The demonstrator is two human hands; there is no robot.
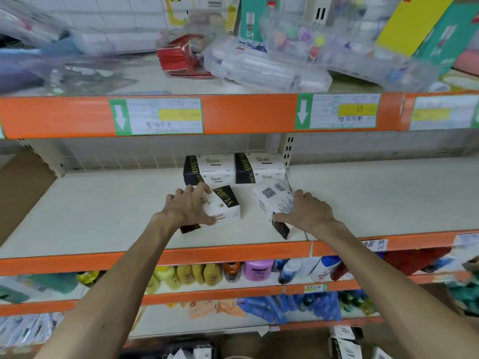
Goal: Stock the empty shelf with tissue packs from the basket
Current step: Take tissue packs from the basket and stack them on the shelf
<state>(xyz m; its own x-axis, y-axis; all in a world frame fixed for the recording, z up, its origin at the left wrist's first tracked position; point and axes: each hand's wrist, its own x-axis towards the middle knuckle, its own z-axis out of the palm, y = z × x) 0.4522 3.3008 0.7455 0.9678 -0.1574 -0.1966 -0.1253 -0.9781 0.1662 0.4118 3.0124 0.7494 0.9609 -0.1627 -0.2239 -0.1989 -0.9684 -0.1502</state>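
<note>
On the cream shelf board [103, 216] with an orange front lip, a white plastic-wrapped tissue pack with a black gold-lettered band [226, 207] lay under the left hand [188, 207] — fingers spread and curled over its far edge, thumb hooked on the near side, grasping it. Near it but apart, a white tissue pack showing its QR-code face [270, 200] sat askew, gripped by the right hand [309, 212]: thumb at the near black end, fingers wrapped over the right edge. Both forearms reached forward, palms down. Matching black-and-white packs [233, 169] stood side by side at the back wall
</note>
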